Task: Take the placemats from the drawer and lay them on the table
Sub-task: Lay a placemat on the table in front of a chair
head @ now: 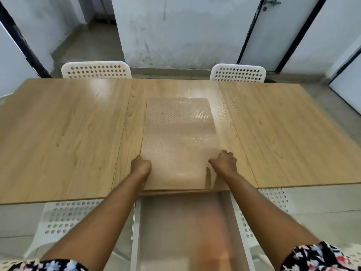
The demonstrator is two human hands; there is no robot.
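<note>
We see a translucent dotted placemat [178,141] lying flat on the middle panel of the wooden counter [64,133], long side running away from us. Left hand [141,166] grip clenched on its near-left edge; right hand [224,162] grip clenched on its near-right edge. Below the counter's near edge the white drawer [135,231] stands open, something pale and translucent inside, too blurred to name. White perforated chairs [96,70] at the far side; more near us, either side of the drawer.
</note>
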